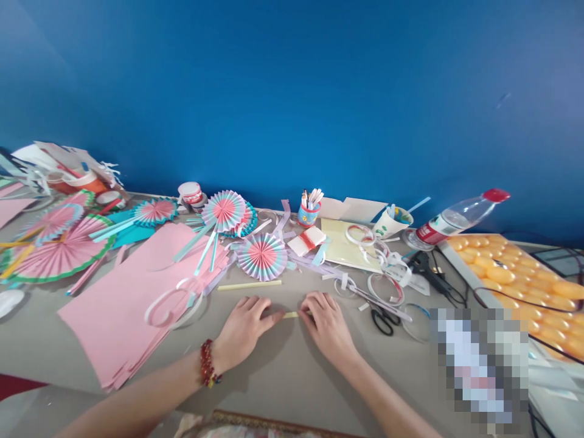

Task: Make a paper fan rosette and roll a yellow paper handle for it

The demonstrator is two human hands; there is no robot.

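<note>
A short length of a thin pale-yellow paper strip (291,314) shows between my hands, low over the grey table. My left hand (246,328), with a red bead bracelet at the wrist, pinches its left end. At the other end, the curled fingers of my right hand (325,322) close on it; my palms and fingers hide the rest. Just beyond my left hand lies a second, longer pale-yellow paper stick (249,285). Behind that rests a pink and lilac pleated paper fan (261,257). Black-handled scissors (384,319) lie to the right of my right hand.
Pink paper sheets (132,298) spread at left, near more pleated fans (59,249). Along the blue wall stand a pen cup (309,213), a paper cup (392,222) and a tilted plastic bottle (456,219). Tape rolls (387,287), a glue gun (431,274) and cables lie right.
</note>
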